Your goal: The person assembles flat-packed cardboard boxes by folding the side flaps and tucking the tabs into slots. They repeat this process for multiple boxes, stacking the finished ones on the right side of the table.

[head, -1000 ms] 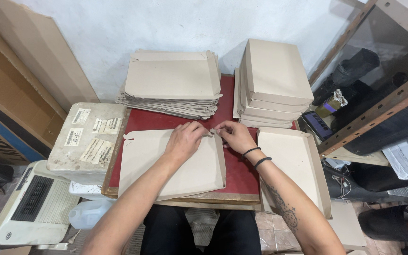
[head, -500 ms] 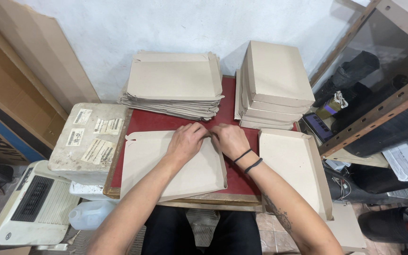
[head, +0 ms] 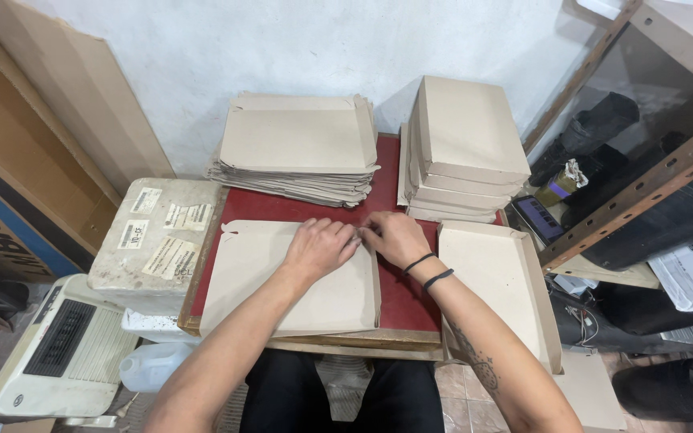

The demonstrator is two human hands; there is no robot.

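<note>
Red tabletop (head: 395,293) carries a flat cardboard blank (head: 282,281); its long axis runs 9-to-3. Both the left hand (head: 320,247) and the right hand (head: 393,238) pinch its 2 o'clock corner, fingers together.

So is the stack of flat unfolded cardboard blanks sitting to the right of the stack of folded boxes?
No, the stack of flat cardboard blanks lies to the left of the stack of folded boxes, both at the back of the red table.

flat beige cardboard blank (head: 282,281), lying on red tabletop (head: 407,301)
</note>
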